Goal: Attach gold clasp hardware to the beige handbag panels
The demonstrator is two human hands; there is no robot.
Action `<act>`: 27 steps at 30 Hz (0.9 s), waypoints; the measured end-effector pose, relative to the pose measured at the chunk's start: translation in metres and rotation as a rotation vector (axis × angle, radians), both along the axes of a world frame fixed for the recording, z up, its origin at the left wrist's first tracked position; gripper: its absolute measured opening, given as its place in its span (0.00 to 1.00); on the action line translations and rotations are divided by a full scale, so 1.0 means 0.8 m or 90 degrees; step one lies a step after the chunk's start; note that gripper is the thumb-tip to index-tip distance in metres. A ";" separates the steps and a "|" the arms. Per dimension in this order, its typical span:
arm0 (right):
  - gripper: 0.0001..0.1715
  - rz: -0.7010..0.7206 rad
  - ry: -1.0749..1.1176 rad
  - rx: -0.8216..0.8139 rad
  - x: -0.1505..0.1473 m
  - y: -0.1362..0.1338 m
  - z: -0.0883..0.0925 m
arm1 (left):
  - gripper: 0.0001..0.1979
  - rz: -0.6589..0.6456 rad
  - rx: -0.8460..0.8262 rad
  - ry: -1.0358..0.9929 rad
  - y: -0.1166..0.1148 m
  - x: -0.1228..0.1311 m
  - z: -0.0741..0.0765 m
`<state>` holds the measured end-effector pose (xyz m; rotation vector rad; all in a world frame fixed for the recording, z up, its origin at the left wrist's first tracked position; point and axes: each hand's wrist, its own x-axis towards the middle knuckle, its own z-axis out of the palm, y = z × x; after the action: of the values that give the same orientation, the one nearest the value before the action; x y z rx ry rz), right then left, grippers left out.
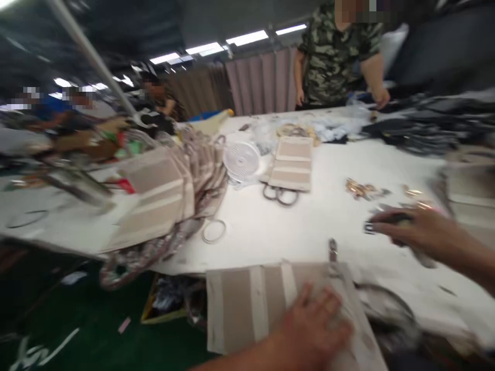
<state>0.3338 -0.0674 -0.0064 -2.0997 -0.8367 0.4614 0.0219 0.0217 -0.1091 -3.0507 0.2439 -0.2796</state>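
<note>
A beige and cream striped fabric bag panel (270, 304) lies at the table's near edge, partly hanging over it. My left hand (315, 327) rests flat on it, fingers extended. A metal clasp (332, 250) sticks up at the panel's far edge. To the right, my right hand (419, 232) is above the table, with thumb and fingers closed on a small shiny metal piece (369, 226). Something dark and a greyish shape also show at this palm, too blurred to name. Gold-coloured metal fittings (359, 189) lie just beyond that hand.
Striped bags (154, 196) are heaped at left, near a metal ring (214, 231). A white reel (242, 161) and another striped bag (293, 165) lie mid-table. Dark material (429, 123) is piled at far right. A person in a camouflage shirt (334, 62) stands across the table (247, 237).
</note>
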 end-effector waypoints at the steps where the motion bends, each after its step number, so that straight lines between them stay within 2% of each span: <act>1: 0.13 0.035 0.020 -0.060 -0.026 -0.030 -0.003 | 0.36 -0.013 -0.078 0.016 -0.008 0.003 -0.004; 3: 0.15 0.107 0.068 -0.122 -0.077 -0.061 -0.017 | 0.39 -0.017 -0.190 0.009 -0.015 0.009 -0.013; 4: 0.14 0.131 0.086 -0.114 -0.099 -0.068 -0.027 | 0.40 -0.019 -0.225 0.008 -0.015 0.012 -0.016; 6: 0.14 0.132 0.113 -0.110 -0.131 -0.075 -0.050 | 0.39 -0.022 -0.261 -0.002 -0.015 0.015 -0.020; 8: 0.12 0.125 0.108 -0.099 -0.148 -0.079 -0.068 | 0.40 -0.011 -0.270 -0.011 -0.017 0.015 -0.019; 11: 0.11 0.122 0.066 -0.082 -0.154 -0.083 -0.080 | 0.40 0.010 -0.266 -0.019 -0.021 0.012 -0.017; 20: 0.10 0.131 -0.010 -0.134 -0.153 -0.078 -0.082 | 0.40 -0.012 -0.255 -0.029 -0.018 0.012 -0.023; 27: 0.10 0.129 -0.105 -0.170 -0.158 -0.074 -0.089 | 0.43 -0.011 -0.243 -0.005 -0.019 0.014 -0.020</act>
<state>0.2073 -0.1267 -0.0777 -2.3324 -1.1441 0.5367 0.0331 0.0063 -0.1247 -3.4242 0.2408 -0.3780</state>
